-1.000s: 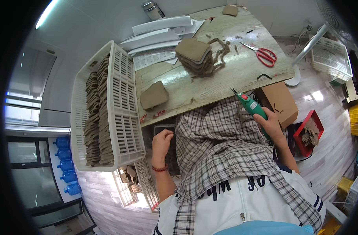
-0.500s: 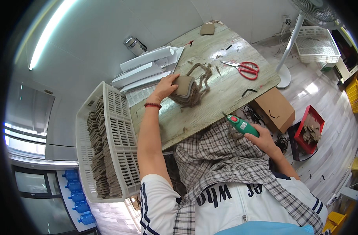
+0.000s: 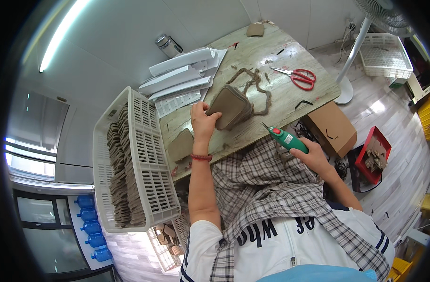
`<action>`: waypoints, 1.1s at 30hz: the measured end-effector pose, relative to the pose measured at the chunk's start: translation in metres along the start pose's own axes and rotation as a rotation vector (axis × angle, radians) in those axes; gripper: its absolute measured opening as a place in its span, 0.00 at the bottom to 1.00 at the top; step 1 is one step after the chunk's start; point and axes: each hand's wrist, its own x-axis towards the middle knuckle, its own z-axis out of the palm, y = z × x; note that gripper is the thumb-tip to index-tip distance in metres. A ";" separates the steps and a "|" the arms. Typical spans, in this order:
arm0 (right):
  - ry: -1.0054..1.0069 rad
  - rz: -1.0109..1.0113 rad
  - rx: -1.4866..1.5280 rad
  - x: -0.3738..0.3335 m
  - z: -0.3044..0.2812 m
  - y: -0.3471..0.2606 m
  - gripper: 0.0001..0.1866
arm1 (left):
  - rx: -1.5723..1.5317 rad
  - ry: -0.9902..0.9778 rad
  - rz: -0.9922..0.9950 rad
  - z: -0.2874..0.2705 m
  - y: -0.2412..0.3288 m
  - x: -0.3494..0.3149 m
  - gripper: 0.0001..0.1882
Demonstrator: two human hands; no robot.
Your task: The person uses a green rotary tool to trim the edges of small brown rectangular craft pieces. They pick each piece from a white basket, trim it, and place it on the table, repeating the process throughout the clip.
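Head view. I see one view only, looking down over a plaid-shirted lap onto a worn counter (image 3: 290,101).

Left hand (image 3: 203,123): I read it as reaching forward with the forearm extended, fingers curled over the near edge of a stack of brown pulp trays (image 3: 230,107). The grip is closed on the stack; the thumb lies on the side facing me. The stack rests on the counter, near its middle, tilted slightly. A red bead bracelet (image 3: 202,157) sits on the wrist.

Right hand (image 3: 314,159): I see it closed around a green handheld rotary tool (image 3: 284,138). The tool's thin tip points up and left toward the counter's front edge. The hand is held over the lap, just off the counter, well apart from the stack.

Surroundings:
- A single brown pulp tray (image 3: 181,145) lies on the counter just left of the left wrist.
- Strips of brown trimmings (image 3: 257,84) lie beside and behind the stack.
- Red-handled scissors (image 3: 299,76) lie toward the right end of the counter.
- White folded sheets (image 3: 182,75) lie at the far left corner.
- A white slotted crate (image 3: 142,162) stands at the left of the counter, filled with upright rows of brown trays.
- A cardboard box (image 3: 335,129) and a red bin (image 3: 372,155) sit on the floor at right.
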 end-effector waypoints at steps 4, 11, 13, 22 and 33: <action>0.023 -0.043 0.010 0.004 0.002 -0.011 0.19 | -0.699 0.028 -0.269 -0.006 0.007 -0.010 0.15; 0.054 -0.155 0.021 0.012 0.021 -0.058 0.23 | -1.567 0.377 -0.427 0.006 0.058 -0.053 0.20; 0.051 -0.166 0.026 0.010 0.027 -0.063 0.23 | -1.634 0.434 -0.404 0.018 0.074 -0.057 0.23; 0.089 -0.193 0.031 0.001 0.033 -0.068 0.23 | -1.715 0.477 -0.437 0.031 0.096 -0.060 0.26; 0.086 -0.150 0.086 0.003 0.030 -0.072 0.24 | -1.694 0.418 -0.450 0.045 0.105 -0.071 0.25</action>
